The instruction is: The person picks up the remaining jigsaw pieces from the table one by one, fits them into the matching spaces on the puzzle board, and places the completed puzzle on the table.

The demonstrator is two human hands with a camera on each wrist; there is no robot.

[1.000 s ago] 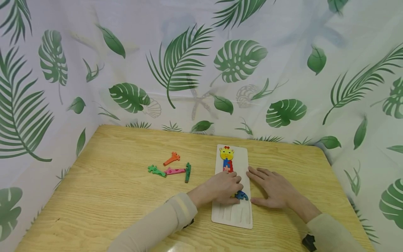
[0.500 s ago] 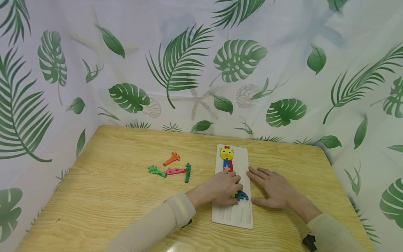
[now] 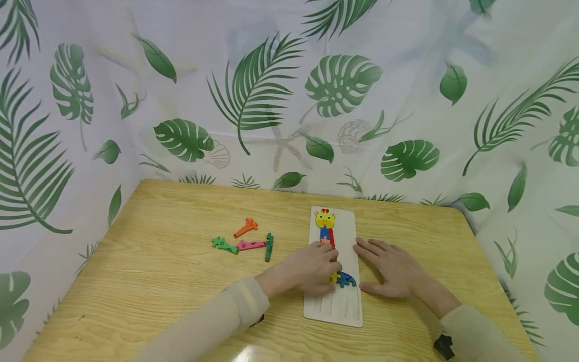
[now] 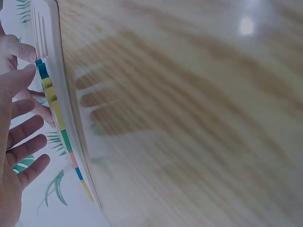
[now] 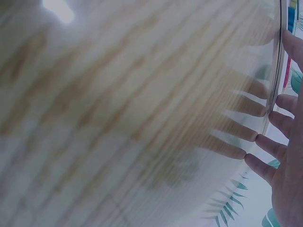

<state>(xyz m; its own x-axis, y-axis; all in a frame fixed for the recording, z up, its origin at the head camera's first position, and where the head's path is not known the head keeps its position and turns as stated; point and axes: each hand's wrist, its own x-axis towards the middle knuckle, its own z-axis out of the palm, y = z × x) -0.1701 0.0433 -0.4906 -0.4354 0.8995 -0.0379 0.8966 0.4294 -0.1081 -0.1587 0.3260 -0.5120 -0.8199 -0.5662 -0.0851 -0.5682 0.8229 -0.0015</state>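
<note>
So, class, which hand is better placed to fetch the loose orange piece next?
Probably the left hand: it is over the board, nearer the orange piece, which lies left of the board. The right hand is beside the board's right edge, farther off.

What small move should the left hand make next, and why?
Probably lift the left hand off the puzzle board and reach for the dark green piece: it is the loose piece nearest the board, the narrow recesses at the board's near end hold nothing, and the right hand rests at the board's right edge.
</note>
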